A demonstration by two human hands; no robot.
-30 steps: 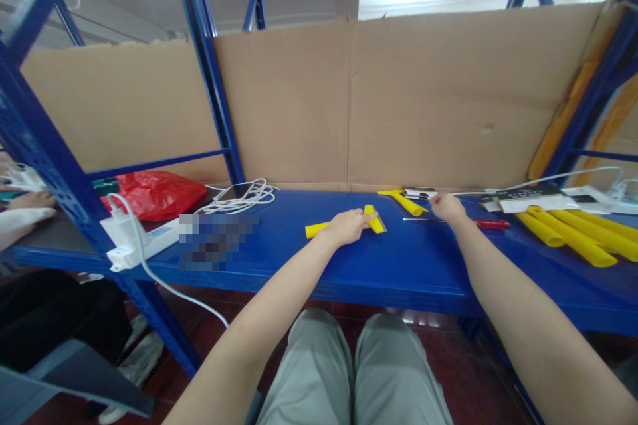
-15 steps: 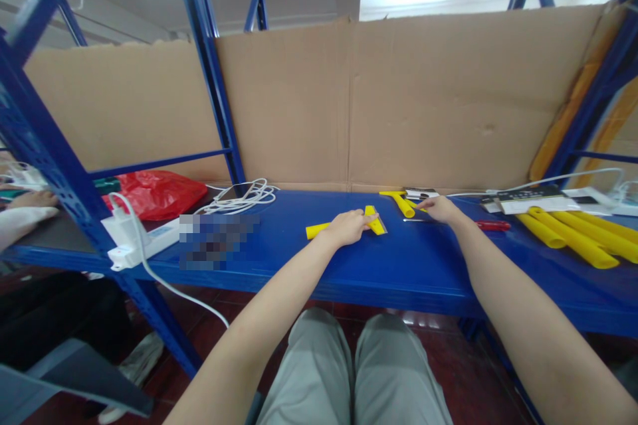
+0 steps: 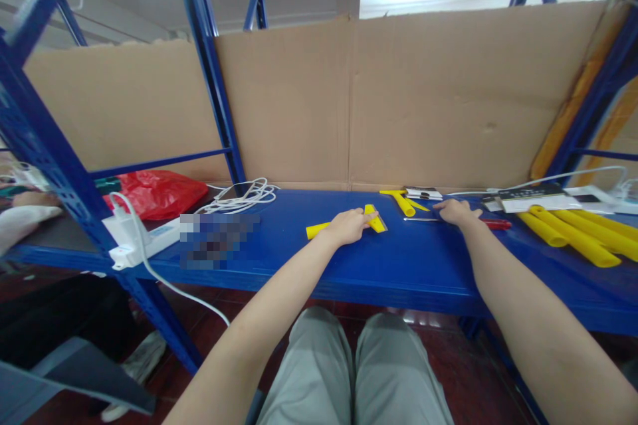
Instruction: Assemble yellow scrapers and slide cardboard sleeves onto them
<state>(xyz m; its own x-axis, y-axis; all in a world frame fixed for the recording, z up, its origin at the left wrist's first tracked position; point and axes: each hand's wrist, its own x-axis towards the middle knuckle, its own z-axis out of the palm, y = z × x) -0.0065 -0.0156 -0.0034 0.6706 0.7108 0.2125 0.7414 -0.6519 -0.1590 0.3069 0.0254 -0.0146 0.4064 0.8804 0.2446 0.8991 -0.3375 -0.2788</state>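
Note:
My left hand (image 3: 347, 226) is closed round a yellow scraper-like tool (image 3: 375, 219), whose wide head shows past the fingertips and whose tube handle sticks out behind the wrist. My right hand (image 3: 456, 212) is over the shaft of a screwdriver with a red handle (image 3: 493, 224); its fingers are partly spread, and no held thing shows in them. Between the hands, farther back, lies a second yellow tool (image 3: 401, 204) with a thin yellow piece (image 3: 417, 204) beside it.
Several yellow tubes (image 3: 578, 239) lie at the right by black-and-white packets (image 3: 535, 199). White cables (image 3: 244, 198), a red bag (image 3: 159, 194) and a power strip (image 3: 144, 246) are at the left. Cardboard (image 3: 423, 106) stands behind. Another person's hand (image 3: 36, 199) shows far left.
My right hand has moved right, away from the thin yellow piece to the screwdriver, and its fingers have spread. My left hand has stayed on the yellow tool.

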